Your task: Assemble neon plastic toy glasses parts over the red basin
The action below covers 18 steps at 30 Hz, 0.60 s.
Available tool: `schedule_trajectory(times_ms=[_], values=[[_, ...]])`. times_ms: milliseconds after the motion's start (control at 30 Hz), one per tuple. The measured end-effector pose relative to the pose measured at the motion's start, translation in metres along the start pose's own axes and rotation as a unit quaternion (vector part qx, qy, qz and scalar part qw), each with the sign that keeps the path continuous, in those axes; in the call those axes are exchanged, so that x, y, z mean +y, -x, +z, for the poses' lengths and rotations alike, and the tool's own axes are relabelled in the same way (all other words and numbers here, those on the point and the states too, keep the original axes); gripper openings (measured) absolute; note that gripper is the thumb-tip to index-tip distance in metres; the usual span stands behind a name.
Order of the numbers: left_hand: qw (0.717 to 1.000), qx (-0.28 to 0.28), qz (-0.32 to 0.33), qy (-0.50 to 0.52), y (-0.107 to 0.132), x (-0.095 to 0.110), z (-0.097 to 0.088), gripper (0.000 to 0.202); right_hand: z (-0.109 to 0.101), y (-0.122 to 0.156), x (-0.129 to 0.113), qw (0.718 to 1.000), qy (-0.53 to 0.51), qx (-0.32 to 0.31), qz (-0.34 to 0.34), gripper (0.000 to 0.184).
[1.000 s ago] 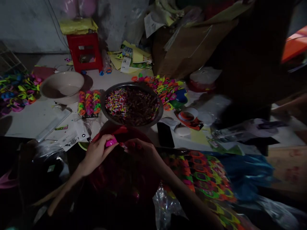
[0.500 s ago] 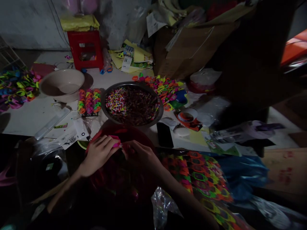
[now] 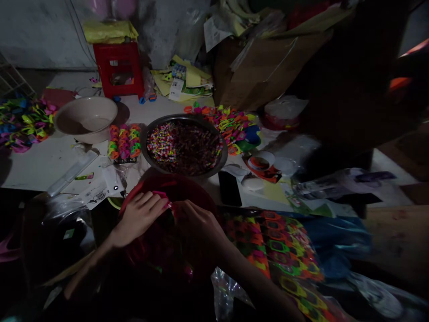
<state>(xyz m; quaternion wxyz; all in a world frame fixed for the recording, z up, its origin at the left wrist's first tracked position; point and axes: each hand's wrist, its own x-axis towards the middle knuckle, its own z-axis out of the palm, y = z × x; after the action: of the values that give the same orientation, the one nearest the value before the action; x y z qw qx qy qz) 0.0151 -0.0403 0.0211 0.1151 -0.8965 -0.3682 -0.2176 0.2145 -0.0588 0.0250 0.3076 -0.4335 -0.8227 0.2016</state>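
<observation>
Over a red tub (image 3: 174,181), my left hand (image 3: 142,217) is closed around a small pink plastic piece (image 3: 160,194), its fingers covering most of it. My right hand (image 3: 197,219) meets it fingertip to fingertip, pinched together in shadow. A tiny pale bit shows between the two hands, but its kind is too small to tell. Dim pink and green pieces lie inside the tub below. Just beyond the tub stands a metal bowl (image 3: 183,172) full of tiny multi-coloured pieces.
Bright plastic pieces (image 3: 234,125) are heaped behind the bowl. A beige basin (image 3: 85,120), a black phone (image 3: 229,188) and a red stool (image 3: 119,67) stand or lie around. Watch-shaped pieces (image 3: 284,246) fill bags at right. A cardboard box (image 3: 264,67) is at the back.
My left fingers have shifted slightly over the pink piece, so less of it shows. My right hand stays against it, barely moved.
</observation>
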Motion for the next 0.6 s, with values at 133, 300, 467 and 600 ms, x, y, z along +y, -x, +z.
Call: schedule_trajectory(times_ms=[133,300,467,600], values=[[0.995,-0.055,0.078,-0.037,0.007,-0.003,0.007,0.029,0.003,0.004,0.007,0.998,-0.026,-0.054,0.037,0.013],[0.992,-0.015,0.123,-0.019,0.013,-0.001,0.022,0.025,0.013,0.017,0.021,0.980,-0.101,-0.124,0.117,0.014],[0.993,0.007,0.118,0.017,0.031,0.016,0.046,0.024,0.029,0.036,0.027,0.955,-0.123,-0.199,0.181,0.011],[0.982,-0.103,0.078,0.137,0.046,0.031,0.052,0.012,0.026,0.043,0.034,0.941,-0.119,-0.286,0.137,0.014]])
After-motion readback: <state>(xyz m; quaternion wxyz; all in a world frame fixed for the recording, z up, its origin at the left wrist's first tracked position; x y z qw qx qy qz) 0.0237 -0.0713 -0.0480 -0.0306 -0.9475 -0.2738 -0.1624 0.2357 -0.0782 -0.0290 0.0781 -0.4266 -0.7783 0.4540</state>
